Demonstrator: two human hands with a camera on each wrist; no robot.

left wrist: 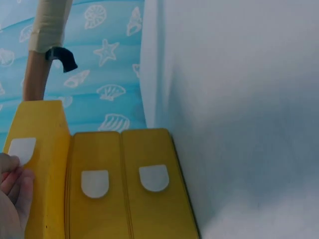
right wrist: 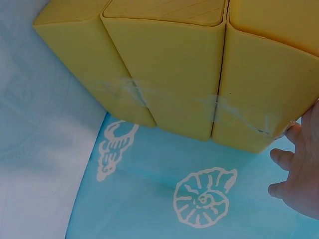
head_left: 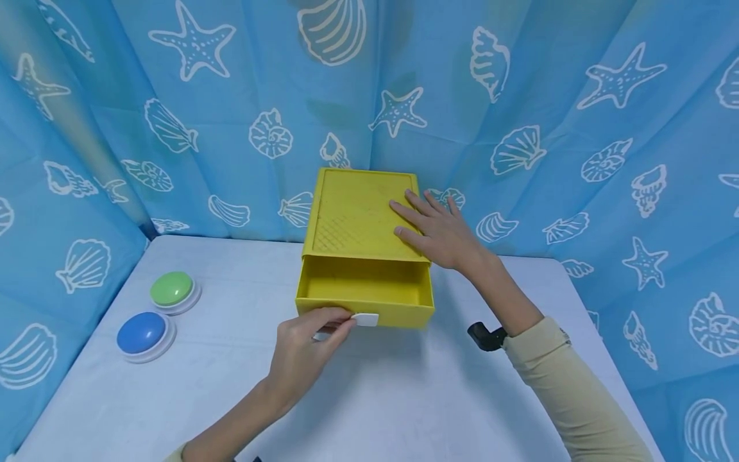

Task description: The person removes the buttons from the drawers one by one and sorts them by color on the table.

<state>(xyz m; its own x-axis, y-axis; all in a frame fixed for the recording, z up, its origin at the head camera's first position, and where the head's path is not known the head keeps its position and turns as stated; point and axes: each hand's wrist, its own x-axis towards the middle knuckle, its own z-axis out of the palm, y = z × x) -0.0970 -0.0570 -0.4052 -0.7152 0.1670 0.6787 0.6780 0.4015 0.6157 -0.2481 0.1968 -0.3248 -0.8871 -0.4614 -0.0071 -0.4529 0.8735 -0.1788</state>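
A yellow drawer unit (head_left: 364, 212) of three stacked drawers stands on the table; tape runs along its side in the right wrist view. Its top drawer (head_left: 398, 313) is pulled partway out, and the visible inside holds nothing. My left hand (head_left: 303, 343) pinches the white tab (head_left: 366, 319) on that drawer's front. In the left wrist view the two lower drawers (left wrist: 94, 159) are closed, each with a white tab. My right hand (head_left: 441, 234) rests with spread fingers on the unit's top near its right edge.
On the table's left side sit a green push button (head_left: 172, 289) and a blue push button (head_left: 141, 333) on white bases. A blue curtain (head_left: 231, 128) with white shell and starfish prints hangs behind the table (head_left: 231, 385) and along its sides.
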